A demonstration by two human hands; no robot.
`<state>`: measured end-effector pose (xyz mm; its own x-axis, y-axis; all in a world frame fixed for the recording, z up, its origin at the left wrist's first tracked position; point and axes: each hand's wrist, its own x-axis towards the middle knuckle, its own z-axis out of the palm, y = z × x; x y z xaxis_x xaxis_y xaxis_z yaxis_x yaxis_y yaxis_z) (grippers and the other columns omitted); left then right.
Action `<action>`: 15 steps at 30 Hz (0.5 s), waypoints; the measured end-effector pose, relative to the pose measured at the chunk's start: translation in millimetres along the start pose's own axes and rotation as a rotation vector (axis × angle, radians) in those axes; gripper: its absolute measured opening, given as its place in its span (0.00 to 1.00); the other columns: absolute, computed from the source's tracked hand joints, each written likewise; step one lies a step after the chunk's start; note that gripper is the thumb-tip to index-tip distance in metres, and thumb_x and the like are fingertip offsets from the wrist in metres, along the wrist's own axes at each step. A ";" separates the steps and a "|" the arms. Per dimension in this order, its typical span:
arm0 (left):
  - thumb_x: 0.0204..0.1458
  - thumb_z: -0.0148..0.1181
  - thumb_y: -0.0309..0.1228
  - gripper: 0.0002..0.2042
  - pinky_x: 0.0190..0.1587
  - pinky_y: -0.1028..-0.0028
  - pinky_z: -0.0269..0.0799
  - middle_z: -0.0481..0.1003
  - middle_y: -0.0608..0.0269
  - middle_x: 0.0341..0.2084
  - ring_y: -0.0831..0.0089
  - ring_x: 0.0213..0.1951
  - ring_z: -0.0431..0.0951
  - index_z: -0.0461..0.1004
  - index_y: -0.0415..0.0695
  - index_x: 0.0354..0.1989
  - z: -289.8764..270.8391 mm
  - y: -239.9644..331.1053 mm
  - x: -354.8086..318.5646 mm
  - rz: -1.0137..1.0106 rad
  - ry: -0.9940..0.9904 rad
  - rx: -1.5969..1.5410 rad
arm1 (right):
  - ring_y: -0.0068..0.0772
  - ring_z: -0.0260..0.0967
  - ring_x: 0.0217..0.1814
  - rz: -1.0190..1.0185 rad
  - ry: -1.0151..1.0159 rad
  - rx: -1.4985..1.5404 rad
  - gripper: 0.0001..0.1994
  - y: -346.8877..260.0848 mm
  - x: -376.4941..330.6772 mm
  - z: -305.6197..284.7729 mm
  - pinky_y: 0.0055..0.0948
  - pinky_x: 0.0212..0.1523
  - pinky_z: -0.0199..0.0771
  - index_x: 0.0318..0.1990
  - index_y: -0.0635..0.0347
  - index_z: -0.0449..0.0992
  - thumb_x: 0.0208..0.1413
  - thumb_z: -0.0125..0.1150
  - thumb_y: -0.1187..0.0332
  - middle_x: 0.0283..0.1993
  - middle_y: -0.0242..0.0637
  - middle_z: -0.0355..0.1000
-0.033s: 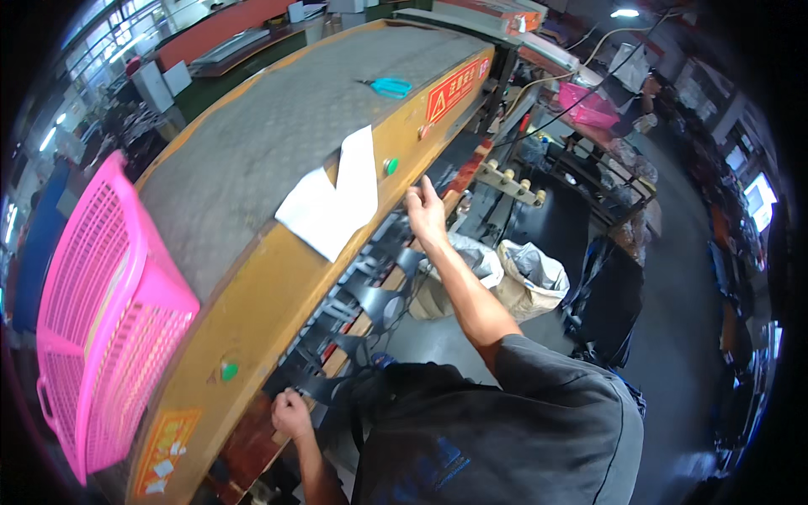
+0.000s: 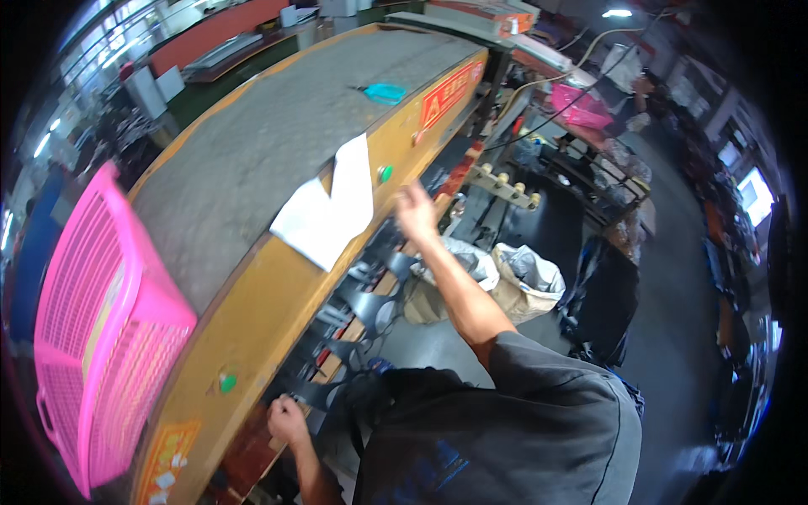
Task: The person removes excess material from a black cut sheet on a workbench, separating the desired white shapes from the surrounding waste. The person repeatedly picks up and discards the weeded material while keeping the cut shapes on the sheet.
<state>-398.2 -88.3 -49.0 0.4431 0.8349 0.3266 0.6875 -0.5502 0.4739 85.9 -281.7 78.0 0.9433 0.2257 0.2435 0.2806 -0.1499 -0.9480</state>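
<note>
My right hand (image 2: 417, 215) is at the front edge of a long yellow machine panel (image 2: 244, 316), below a green button (image 2: 385, 173). Motion smears its fingers, so what they hold, if anything, is unclear. Lower down, my left hand (image 2: 289, 421) has curled fingers beside the ledge under the panel; whatever lies inside them is hidden. Between the hands, several dark grey curved pieces (image 2: 370, 305) hang over the ledge. A white V-shaped sheet (image 2: 324, 215) lies draped over the panel's upper edge. Near my left hand, the panel carries a second green button (image 2: 227, 384).
A pink plastic basket (image 2: 135, 337) stands on the left of the grey machine top (image 2: 252, 126). Turquoise-handled snips (image 2: 385, 93) lie farther back on it. Two open sacks (image 2: 526, 282) stand on the floor to the right, beyond my forearm. A rack with pale round knobs (image 2: 505, 183) juts out behind.
My right hand has shifted slightly left and its fingers have become blurred. My left hand remains at the ledge. The whole view has tilted a little.
</note>
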 end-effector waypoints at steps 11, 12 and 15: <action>0.62 0.63 0.38 0.13 0.28 0.54 0.73 0.78 0.53 0.22 0.49 0.26 0.79 0.79 0.46 0.25 68.1 -35.7 43.7 0.207 0.204 0.024 | 0.48 0.77 0.47 -0.624 -0.624 -0.643 0.13 75.2 -93.6 50.6 0.48 0.55 0.73 0.41 0.57 0.83 0.59 0.66 0.58 0.37 0.44 0.78; 0.61 0.63 0.38 0.13 0.28 0.55 0.74 0.78 0.53 0.22 0.50 0.25 0.78 0.79 0.46 0.26 66.2 -37.1 46.5 0.177 0.073 0.036 | 0.49 0.77 0.48 -0.562 -0.642 -0.659 0.14 82.1 -91.0 58.7 0.50 0.57 0.72 0.42 0.59 0.83 0.57 0.67 0.57 0.39 0.43 0.80; 0.56 0.64 0.33 0.08 0.30 0.52 0.75 0.79 0.49 0.24 0.47 0.27 0.79 0.81 0.46 0.27 62.7 -26.7 57.0 0.126 0.035 -0.010 | 0.48 0.79 0.50 -0.537 -0.640 -0.696 0.14 83.0 -82.1 71.6 0.48 0.56 0.74 0.43 0.59 0.84 0.58 0.67 0.58 0.42 0.44 0.82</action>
<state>-355.2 -25.1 -94.3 0.5048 0.7583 0.4126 0.6217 -0.6509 0.4357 19.0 -243.7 -35.3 0.4567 0.8542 0.2487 0.8580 -0.3490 -0.3768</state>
